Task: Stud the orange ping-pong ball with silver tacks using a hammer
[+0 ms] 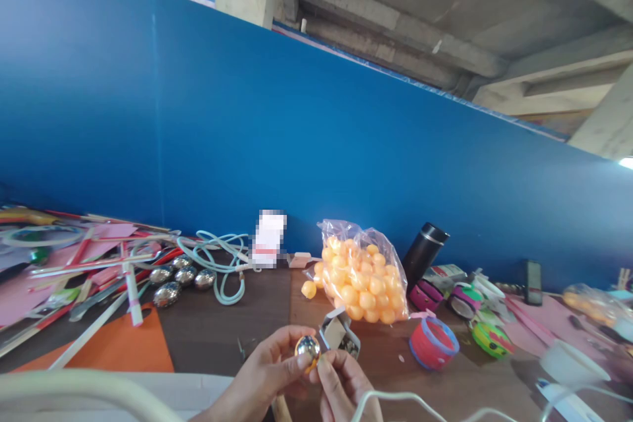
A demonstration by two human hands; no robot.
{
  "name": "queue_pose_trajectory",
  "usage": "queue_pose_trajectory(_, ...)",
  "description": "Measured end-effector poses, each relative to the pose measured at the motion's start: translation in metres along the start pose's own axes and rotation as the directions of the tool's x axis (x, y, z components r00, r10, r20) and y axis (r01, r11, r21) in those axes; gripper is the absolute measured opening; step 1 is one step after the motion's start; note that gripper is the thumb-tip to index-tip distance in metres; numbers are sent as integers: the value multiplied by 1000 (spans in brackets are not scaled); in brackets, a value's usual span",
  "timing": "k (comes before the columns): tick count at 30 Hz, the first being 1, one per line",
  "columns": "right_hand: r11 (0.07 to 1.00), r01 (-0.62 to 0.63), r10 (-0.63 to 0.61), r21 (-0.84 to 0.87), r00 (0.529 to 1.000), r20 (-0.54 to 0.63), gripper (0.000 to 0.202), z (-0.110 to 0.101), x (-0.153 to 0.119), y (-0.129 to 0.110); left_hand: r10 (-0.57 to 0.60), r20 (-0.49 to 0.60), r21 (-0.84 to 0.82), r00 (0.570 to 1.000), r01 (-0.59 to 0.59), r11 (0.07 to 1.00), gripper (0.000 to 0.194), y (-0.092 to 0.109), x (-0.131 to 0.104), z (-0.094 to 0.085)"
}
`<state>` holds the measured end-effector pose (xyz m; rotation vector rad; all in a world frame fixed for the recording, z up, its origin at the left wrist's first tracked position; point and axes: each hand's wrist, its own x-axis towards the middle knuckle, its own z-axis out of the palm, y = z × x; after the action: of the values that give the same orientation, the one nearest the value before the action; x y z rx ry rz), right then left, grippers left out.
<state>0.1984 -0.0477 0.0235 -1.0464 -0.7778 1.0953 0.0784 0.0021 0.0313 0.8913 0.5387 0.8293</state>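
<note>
Here, both hands (271, 364) pinch a silver ball (308, 345) just before a small container (336, 335) and bagged orange balls (366, 282).

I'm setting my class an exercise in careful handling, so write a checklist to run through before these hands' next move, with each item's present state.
1. Silver ball held: ok; the left hand has it between its fingers.
2. Right hand close by: ok; its fingertips are at the ball's lower edge.
3. Right hand's grip: cannot tell; its fingers hide whatever they may pinch.
4. View of the right hand unobstructed: not ok; a white cord crosses in front of it.
5. Other silver balls in sight: ok; they sit grouped on the table's left side.
</note>
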Motion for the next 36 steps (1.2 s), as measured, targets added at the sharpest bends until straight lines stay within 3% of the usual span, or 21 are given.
queue_pose_trajectory(18, 1000, 18, -18, -11, 999, -33, 42, 2, -1, -1, -24, 31, -11, 999, 25, 1000, 43, 1, -1, -1)
queue_pose_trajectory(36, 1000, -1, 2, -15, 1000, 20, 41, -1, -1, 0, -39, 21, -35, 999, 40, 999, 42, 5, -3, 3)
